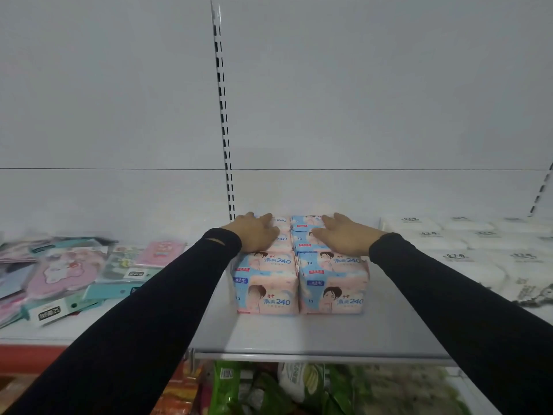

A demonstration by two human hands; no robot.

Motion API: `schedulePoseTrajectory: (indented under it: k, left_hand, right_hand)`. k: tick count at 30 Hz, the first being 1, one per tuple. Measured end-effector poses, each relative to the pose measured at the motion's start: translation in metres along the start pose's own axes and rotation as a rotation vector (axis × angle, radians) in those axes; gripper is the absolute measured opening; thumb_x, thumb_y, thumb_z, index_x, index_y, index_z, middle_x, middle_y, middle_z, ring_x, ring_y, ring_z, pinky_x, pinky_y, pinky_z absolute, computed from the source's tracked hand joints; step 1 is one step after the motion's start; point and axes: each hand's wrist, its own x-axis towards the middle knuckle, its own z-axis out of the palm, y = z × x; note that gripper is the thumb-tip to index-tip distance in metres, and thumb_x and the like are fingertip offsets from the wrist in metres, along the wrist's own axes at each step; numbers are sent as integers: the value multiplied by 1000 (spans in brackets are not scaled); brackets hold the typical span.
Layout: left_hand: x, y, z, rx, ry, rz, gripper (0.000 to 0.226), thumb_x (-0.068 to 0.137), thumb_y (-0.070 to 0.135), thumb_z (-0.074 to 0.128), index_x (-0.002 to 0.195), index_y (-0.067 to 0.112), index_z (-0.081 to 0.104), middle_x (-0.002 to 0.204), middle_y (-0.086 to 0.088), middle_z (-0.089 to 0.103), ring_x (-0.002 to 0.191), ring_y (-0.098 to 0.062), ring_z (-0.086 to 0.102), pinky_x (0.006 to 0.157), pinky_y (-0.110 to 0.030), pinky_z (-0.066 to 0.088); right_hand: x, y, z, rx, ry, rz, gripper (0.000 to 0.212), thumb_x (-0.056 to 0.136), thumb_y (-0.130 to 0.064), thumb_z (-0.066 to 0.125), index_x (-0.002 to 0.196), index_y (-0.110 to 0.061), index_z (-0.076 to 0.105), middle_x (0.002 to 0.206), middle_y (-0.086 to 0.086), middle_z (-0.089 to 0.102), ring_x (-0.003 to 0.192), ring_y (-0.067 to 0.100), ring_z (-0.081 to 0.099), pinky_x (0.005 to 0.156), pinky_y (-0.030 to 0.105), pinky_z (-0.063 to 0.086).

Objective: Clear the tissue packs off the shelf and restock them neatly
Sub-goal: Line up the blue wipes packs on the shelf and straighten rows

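Pink-and-blue tissue packs (300,266) sit in two tight columns mid-shelf (314,333). My left hand (258,232) and right hand (344,233), fingers flat, press the rear packs at twelve o'clock, probably squaring the block against the back panel.

Tissue packs (299,271) sit in two columns mid-shelf (299,333), running back to the rear panel. Your left hand (254,233) and right hand (344,236) rest on the rear packs. Flat packets (68,277) lie left, wrapped bundles (478,250) right.
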Motion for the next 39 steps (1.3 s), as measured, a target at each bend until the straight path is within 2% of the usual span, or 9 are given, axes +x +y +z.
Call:
schedulePoseTrajectory:
  k: [2,4,6,10,13,17,25,32,39]
  left_hand:
    - [-12,1,-7,-39,57,26,50,96,49,30,138,22,36,154,-8,24,132,-34,29,109,-47,30]
    - [-28,1,-13,-16,71,113,50,98,45,36,143,23,34,153,-4,28,134,-28,31,108,-40,31]
    - [-47,-1,-16,-72,76,180,59,95,53,40,147,26,30,151,0,32,135,-21,32,107,-36,30]
    - [-78,-3,-12,81,-20,257,83,82,74,43,149,30,22,153,4,23,142,-21,17,114,-40,20]
    - [-81,-9,-1,135,-107,233,101,70,82,50,150,36,9,158,5,8,145,-21,5,117,-46,14]
    - [-74,-12,15,107,-88,220,105,71,76,57,150,36,1,160,5,-5,146,-19,-2,118,-48,12]
    - [-75,-11,16,56,-38,232,97,77,63,63,151,32,8,160,3,2,146,-20,10,117,-41,20]
    - [-82,-7,14,123,22,260,105,72,67,66,151,29,9,159,0,6,146,-22,4,118,-44,14]
    - [-79,-6,23,155,50,283,108,72,60,71,152,25,6,159,0,7,146,-22,6,116,-40,15]
  right_hand:
    - [-9,1,-1,14,57,-12,95,72,-79,16,151,-26,16,161,4,3,147,23,8,116,40,17]
    - [-27,0,-2,39,65,-56,90,79,-79,24,152,-28,14,161,0,1,147,20,9,115,35,15]
    - [-47,1,-2,74,85,-128,86,84,-76,35,152,-29,11,161,-4,2,147,16,8,116,33,13]
    - [-77,0,0,-61,-69,-143,117,59,-90,45,152,-33,3,160,-6,-5,147,13,-2,119,37,9]
    - [-78,-2,8,-116,-99,-115,127,56,-83,63,151,-33,-5,160,-7,-9,147,14,-1,119,39,14]
    - [-77,-8,19,-93,-30,-140,120,67,-68,70,152,-29,-5,160,-4,-9,147,16,-1,118,40,17]
    - [-80,-13,24,-52,13,-146,115,70,-65,70,152,-29,-4,160,-2,-8,147,20,-3,119,42,14]
    - [-81,-14,27,-184,112,-184,116,66,-72,67,152,-28,2,161,2,0,146,24,1,118,41,11]
    - [-82,-17,30,-154,123,-230,113,69,-63,72,153,-25,7,160,-1,5,146,20,7,117,35,12]
